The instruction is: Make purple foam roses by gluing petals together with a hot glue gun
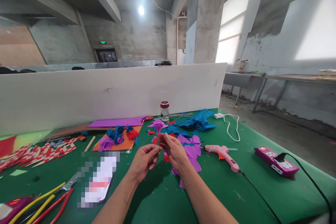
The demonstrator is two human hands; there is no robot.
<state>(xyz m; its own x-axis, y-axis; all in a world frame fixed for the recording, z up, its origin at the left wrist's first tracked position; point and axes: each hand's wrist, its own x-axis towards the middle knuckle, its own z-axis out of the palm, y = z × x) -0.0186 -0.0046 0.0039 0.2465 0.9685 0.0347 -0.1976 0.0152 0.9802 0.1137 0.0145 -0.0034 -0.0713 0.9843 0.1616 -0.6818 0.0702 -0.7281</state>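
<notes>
A purple crepe-paper flower [158, 125] stands upright above my fingertips, its petals flaring at the top. My left hand [145, 161] is closed, thumb and forefinger pinching low on the flower's thin stem. From the other side my right hand [175, 151] has its bent fingers pressed on the same stem; its lower end is hidden by the hands. Beside my right hand lie loose purple petals [193, 155] and some red pieces. A pink hot glue gun [223, 154] rests to the right.
Rolled roses [106, 144] lie on an orange sheet [98, 146] at left. Nearer are a phone [101, 180] and pliers with red and yellow handles [69, 183]. A lidded glass jar [165, 112], blue paper [201, 120] and a purple power strip [277, 162] stand around; a white board [112, 94] closes the back.
</notes>
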